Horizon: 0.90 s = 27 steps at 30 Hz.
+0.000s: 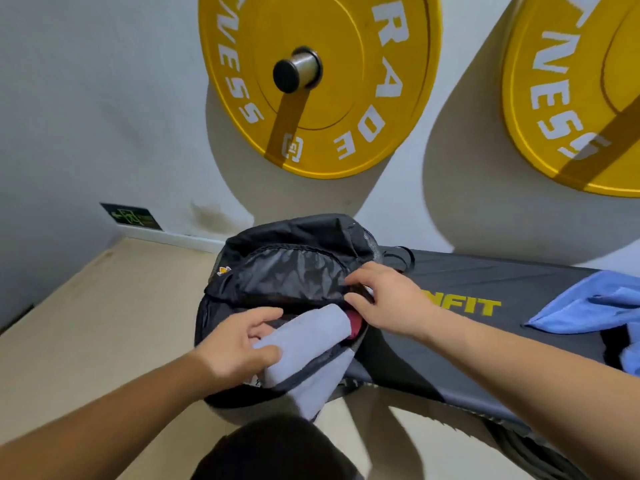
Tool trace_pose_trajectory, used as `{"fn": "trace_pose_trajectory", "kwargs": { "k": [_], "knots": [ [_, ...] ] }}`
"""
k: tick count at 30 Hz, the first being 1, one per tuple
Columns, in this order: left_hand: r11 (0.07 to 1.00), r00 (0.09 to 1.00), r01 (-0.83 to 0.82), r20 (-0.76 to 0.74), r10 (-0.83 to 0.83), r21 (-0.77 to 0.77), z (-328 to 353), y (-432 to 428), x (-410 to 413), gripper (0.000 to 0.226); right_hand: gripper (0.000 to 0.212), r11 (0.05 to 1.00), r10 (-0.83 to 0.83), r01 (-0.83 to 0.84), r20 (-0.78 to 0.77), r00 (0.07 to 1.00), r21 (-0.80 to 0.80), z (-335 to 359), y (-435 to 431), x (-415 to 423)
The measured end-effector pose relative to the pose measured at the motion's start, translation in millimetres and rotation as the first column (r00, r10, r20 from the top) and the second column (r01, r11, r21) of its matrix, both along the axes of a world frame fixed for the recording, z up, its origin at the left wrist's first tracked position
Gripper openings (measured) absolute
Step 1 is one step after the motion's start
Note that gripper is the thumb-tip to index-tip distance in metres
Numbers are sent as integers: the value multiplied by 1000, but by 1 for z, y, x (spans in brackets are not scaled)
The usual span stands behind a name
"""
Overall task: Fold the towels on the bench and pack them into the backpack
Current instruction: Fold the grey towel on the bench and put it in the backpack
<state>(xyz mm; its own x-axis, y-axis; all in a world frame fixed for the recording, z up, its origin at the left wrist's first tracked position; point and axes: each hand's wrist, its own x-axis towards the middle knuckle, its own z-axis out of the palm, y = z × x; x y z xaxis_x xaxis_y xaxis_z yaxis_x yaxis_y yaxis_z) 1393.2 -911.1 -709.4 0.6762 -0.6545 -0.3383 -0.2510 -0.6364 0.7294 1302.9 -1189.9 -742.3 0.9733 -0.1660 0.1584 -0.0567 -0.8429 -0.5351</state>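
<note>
The pale grey towel [304, 341] is folded into a thick pad and sits half in the mouth of the backpack [287, 268]; its far end is inside, its near end hangs out over the bag's lower edge toward me. My left grip [239, 344] has thumb and fingers curled round the towel's left end, pinching it. My right grip [388, 299] is at the right corner of the opening, fingers curled on the bag's rim, holding the mouth apart as far as I can tell. Just under those fingers a dark red thing [355, 325] shows inside the bag, touching the towel; I cannot say whether it is another towel.

The backpack lies at the left end of the black padded counter [485, 282]; well apart from it, toward the right end, a blue towel [588, 306] lies crumpled and unfolded, partly cut off by the frame.

I judge the job about midway. One towel is folded and nearly packed, needing only a push to go fully in; the blue one is neither folded nor packed. Whether more lie past the right edge I cannot tell.

Behind the counter two yellow weight plates [322, 36] hang on the white wall [86, 98]; a pale floor [86, 323] spreads to the left.
</note>
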Motion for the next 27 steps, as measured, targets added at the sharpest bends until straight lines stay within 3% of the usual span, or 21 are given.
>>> {"fn": "trace_pose_trajectory", "kwargs": {
  "k": [2,6,8,13,18,21,24,27],
  "knots": [
    [994,994,-101,47,100,29,-16,16,-1,7,40,981,55,-66,-65,996,-183,-4,9,13],
    [947,934,-320,173,311,23,-40,24,-1,23,42,869,66,-137,-163,984,-476,-13,22,35],
    [927,918,-372,169,360,47,-47,20,2,22,40,838,55,-148,-188,981,-525,-18,19,43],
    [937,936,-350,38,349,13,-67,1,9,18,27,889,34,-87,-125,992,-450,-30,8,51],
    [925,929,-370,-54,366,-93,-71,-17,-6,14,19,968,-27,37,43,999,-249,-20,3,65],
    [906,922,-385,-23,387,-174,-75,-38,6,12,20,977,-69,100,163,984,-190,-11,0,71],
    [858,899,-436,-92,428,-271,-81,-71,32,14,20,982,-70,100,181,981,-161,-9,0,73],
    [837,869,-493,-188,459,-237,-93,-98,46,23,19,981,-73,101,168,983,-166,-14,-2,68]
  ]
}}
